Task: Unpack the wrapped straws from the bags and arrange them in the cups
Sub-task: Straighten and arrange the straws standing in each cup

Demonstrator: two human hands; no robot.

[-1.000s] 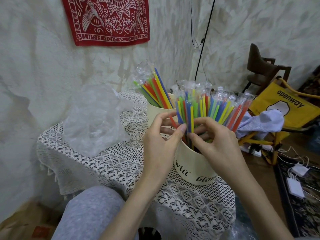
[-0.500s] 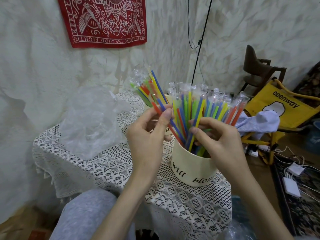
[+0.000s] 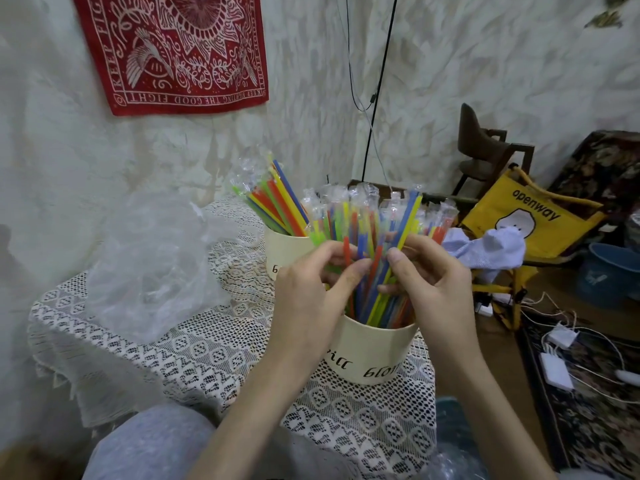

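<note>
on lace table [image 3: 145, 355], l hand [image 3: 304, 306] & r hand [image 3: 429, 292] pinch straws [image 3: 374, 233] above near cup [image 3: 374, 351].

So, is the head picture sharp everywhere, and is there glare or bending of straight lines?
Head view: light is soft and even, with no strong glare. The bundle of coloured wrapped straws and both hands, left hand and right hand, look slightly motion-blurred. The crumpled clear plastic bag shows only faint sheen. The wide-angle lens bends the black hanging cable and the edges.
</note>
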